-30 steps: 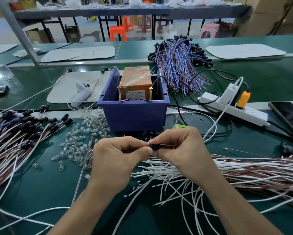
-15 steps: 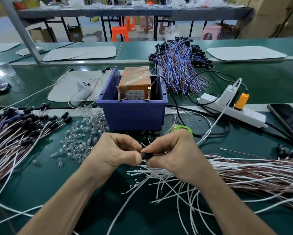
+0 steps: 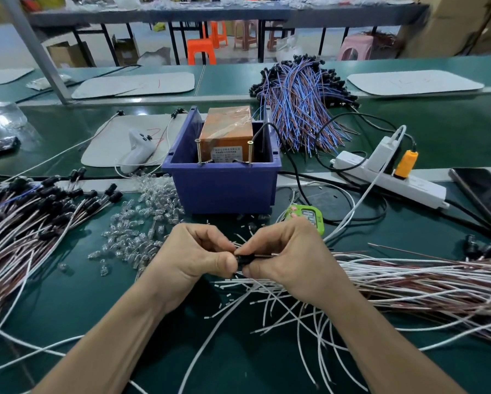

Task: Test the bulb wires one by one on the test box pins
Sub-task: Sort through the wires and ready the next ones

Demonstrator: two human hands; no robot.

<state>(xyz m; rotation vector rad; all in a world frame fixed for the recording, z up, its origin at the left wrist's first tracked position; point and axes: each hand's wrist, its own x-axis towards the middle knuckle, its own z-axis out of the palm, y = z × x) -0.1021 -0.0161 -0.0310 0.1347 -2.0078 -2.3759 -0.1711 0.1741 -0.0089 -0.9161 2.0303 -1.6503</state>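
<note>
Black bulb socket (image 3: pixel 242 259) stays pinched between left hand (image 3: pixel 194 255) and right hand (image 3: pixel 294 255).

Clock centred on the pinched bulb wire (image 3: pixel 242 258). At 12 o'clock the blue bin (image 3: pixel 224 191) walls off the way. At 1 o'clock sits a small green device (image 3: pixel 309 216). Clear bulbs (image 3: pixel 142 223) litter 10 o'clock, and a black-capped wire bundle (image 3: pixel 25 228) fills 9 o'clock. Loose white and brown wires (image 3: pixel 409 282) cover 3 to 5 o'clock. Bare green mat (image 3: pixel 68 297) at 8 o'clock leaves open passage.
</note>
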